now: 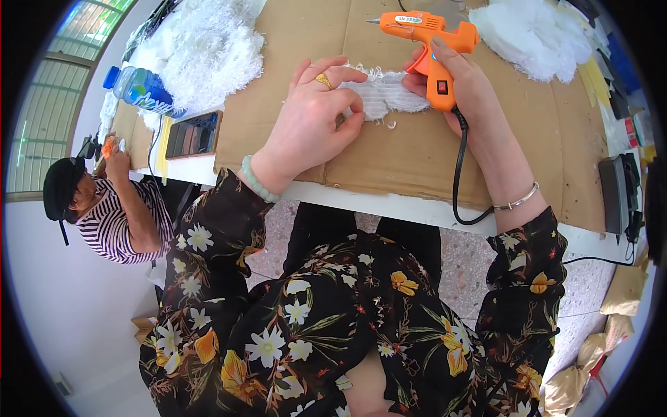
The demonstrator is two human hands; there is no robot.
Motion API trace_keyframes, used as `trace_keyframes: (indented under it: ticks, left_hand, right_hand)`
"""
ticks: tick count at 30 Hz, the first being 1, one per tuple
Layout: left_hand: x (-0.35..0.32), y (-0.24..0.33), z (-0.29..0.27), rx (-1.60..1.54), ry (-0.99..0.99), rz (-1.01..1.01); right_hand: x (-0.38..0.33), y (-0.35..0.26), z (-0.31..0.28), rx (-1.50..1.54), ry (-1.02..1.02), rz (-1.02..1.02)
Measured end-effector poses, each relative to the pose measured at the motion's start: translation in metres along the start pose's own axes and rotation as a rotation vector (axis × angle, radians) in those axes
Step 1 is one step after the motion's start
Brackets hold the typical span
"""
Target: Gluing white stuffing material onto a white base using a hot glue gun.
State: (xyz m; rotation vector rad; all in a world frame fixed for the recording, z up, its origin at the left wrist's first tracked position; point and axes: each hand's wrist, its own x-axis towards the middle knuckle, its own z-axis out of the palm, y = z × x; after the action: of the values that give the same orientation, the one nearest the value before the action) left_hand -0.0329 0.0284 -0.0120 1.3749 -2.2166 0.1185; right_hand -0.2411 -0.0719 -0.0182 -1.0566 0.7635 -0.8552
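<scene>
My right hand [469,87] is wrapped around the handle of an orange hot glue gun [436,69], its nozzle pointing left. A black cord hangs from the handle's base. Between my hands a white fringed piece of fabric [389,96] with ribbed rows lies on the cardboard [306,38]. At the fabric's left end my left hand [313,118] is closed in a pinch, thumb and index finger bent together and the other fingers raised. What lies right between those fingertips is partly hidden. Fingertips of my right hand reach the fabric's right end.
White fluffy fringe [201,52] is heaped at the back left, with more white material [531,38] back right. A blue-capped bottle [142,90] and a phone [194,134] are on the left. A co-worker in stripes [121,219] sits beyond. A dark device [615,194] stands at the right edge.
</scene>
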Motion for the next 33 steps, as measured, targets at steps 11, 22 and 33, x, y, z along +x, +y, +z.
trace_keyframes:
  ticks: [11, 22, 33]
  left_hand:
    - [0.005, -0.006, -0.003, 0.008, -0.008, -0.14]
    - [0.004, 0.018, -0.004, 0.264, 0.043, 0.233]
    - [0.003, 0.012, 0.0, 0.157, 0.01, 0.148]
  right_hand:
    - [0.004, 0.007, -0.001, -0.046, -0.017, -0.057]
    - [-0.001, 0.0, 0.0, -0.018, 0.002, -0.009]
    - [-0.002, 0.001, 0.0, -0.077, 0.014, -0.004]
